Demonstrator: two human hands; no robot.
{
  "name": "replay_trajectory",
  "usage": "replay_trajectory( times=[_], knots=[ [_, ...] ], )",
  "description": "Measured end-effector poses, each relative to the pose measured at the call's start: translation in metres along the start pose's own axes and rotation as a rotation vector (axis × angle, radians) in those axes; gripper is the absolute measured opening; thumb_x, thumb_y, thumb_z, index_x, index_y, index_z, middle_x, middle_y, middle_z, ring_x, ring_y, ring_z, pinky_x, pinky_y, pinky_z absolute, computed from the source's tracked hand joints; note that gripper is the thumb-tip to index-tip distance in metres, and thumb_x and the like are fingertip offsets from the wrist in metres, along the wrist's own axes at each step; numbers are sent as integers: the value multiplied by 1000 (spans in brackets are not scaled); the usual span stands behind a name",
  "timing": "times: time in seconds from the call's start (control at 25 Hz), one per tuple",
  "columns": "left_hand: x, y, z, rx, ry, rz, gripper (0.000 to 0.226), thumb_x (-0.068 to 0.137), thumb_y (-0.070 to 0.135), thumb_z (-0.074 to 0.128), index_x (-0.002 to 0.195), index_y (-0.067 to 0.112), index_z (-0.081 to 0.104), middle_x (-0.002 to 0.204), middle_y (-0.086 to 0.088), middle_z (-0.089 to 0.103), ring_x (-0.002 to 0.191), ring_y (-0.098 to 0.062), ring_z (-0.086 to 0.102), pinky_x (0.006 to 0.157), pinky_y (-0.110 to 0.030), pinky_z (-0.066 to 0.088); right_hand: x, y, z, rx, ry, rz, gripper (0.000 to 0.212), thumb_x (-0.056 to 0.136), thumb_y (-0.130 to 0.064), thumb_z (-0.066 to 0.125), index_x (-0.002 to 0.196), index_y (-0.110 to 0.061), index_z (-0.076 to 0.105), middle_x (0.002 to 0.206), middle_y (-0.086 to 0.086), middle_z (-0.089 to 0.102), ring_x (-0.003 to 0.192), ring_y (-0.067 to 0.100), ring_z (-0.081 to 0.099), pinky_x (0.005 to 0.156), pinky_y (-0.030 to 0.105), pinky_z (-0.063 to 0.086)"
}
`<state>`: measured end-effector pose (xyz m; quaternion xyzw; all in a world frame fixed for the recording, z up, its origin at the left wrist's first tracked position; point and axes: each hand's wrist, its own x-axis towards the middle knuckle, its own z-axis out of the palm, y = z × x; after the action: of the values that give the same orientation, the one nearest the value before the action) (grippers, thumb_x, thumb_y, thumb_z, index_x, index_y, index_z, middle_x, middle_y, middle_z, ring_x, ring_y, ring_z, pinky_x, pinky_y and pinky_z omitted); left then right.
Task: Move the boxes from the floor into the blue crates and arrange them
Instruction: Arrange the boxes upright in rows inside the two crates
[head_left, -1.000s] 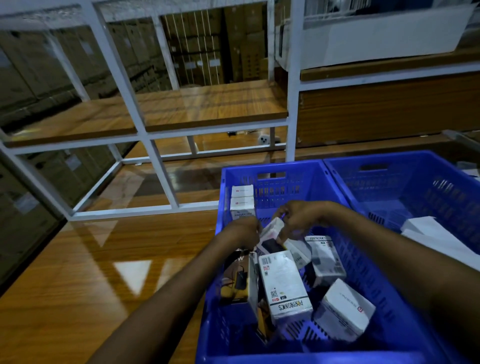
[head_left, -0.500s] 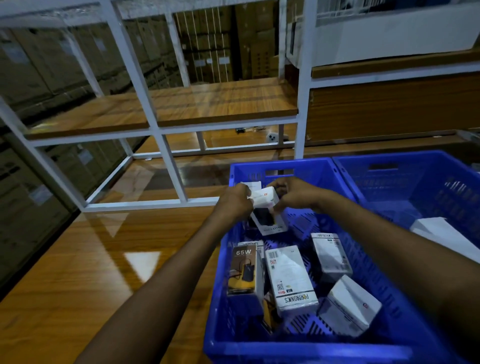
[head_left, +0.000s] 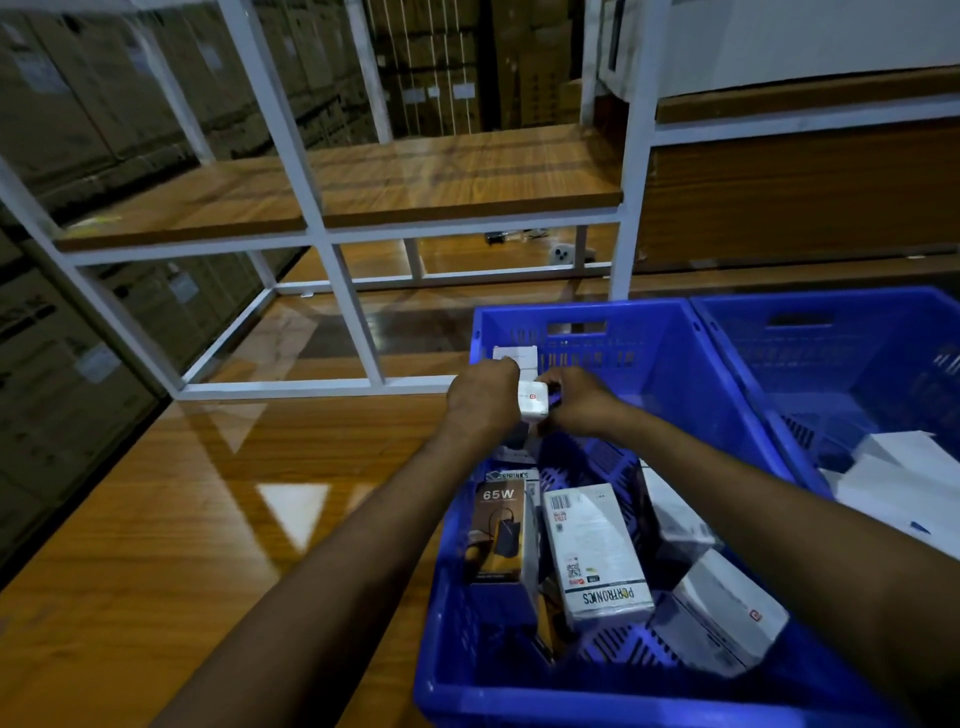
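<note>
A small white box (head_left: 533, 400) is held between both hands at the far left corner of the near blue crate (head_left: 727, 415). My left hand (head_left: 483, 402) grips its left side and my right hand (head_left: 579, 402) grips its right side. Behind it, white boxes (head_left: 515, 357) stand stacked against the crate's far wall. Loose in the crate lie a dark 65W box (head_left: 497, 535), a white Portronics box (head_left: 597, 556) and another white box (head_left: 722, 618). The lower part of the held box is hidden by my hands.
A second blue crate (head_left: 852, 358) stands to the right with white boxes (head_left: 904, 478) inside. A white metal rack (head_left: 332, 249) with wooden shelves stands just beyond the crates. Glossy wooden floor (head_left: 182, 519) spreads to the left. Cardboard cartons line the far left.
Both hands lifted the small white box out of the crate's middle and carried it away to the far left corner, beside the stacked boxes.
</note>
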<state>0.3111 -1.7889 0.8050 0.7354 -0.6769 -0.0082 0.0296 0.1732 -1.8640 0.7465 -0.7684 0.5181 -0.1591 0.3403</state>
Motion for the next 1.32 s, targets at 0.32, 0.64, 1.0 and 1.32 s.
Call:
replay_trajectory(
  times=[0.32,0.64,1.0,1.32],
  knots=[
    [16,5,14,185,-67,29,36,94,19,60,127,9,54,128,-13,61,118,-32,60,90,-39,49,3,7,9,45,45,45,52,60,-7,92,103,-16,66,108,-4,67,102,19,64,86,40,57],
    [37,-18,14,-275,-113,-65,37,85,17,63,122,15,62,113,-10,71,95,-32,71,84,-43,59,-8,5,-39,243,-10,94,41,69,-6,89,95,-25,64,107,0,70,94,16,65,70,33,55],
    [56,-24,18,-576,-168,17,50,75,35,62,124,27,66,104,2,77,100,-19,72,90,-41,59,-7,-9,-92,766,69,188,26,85,-15,80,107,-17,66,99,0,75,91,17,69,74,28,55],
    [44,-20,5,-778,-214,51,62,90,46,64,147,35,42,126,-2,67,108,-24,66,82,-40,58,-5,11,-77,1119,-87,406,7,101,-14,62,99,-7,64,99,11,62,97,21,61,83,33,60]
  ],
)
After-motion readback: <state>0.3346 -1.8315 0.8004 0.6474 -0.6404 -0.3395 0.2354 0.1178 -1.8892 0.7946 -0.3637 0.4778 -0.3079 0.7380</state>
